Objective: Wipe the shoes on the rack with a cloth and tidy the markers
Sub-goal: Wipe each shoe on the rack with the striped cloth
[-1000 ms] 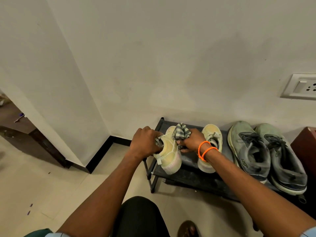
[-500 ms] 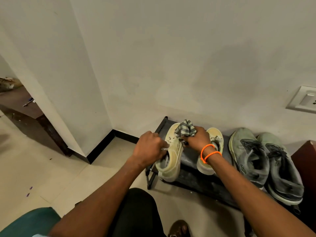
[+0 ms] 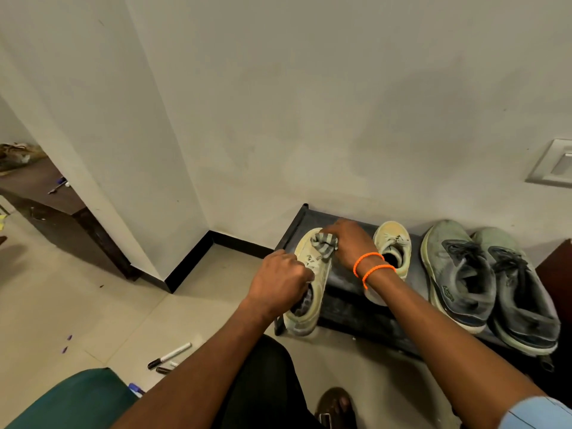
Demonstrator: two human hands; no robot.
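The left hand (image 3: 280, 281) grips the collar of the pale shoe (image 3: 308, 284), fingers curled closed around it, steadying it at the left end of the rack (image 3: 343, 300) so the toe faces the cloth. The right hand (image 3: 351, 243) holds the bunched striped cloth (image 3: 323, 244) in curled fingers against the toe. The heel overhangs the rack's front edge. Markers (image 3: 169, 356) lie on the floor to the left, well apart.

Wall switch plate (image 3: 555, 164) cut by the right edge; blue marker (image 3: 135, 389) half hidden behind green seat (image 3: 71, 397).
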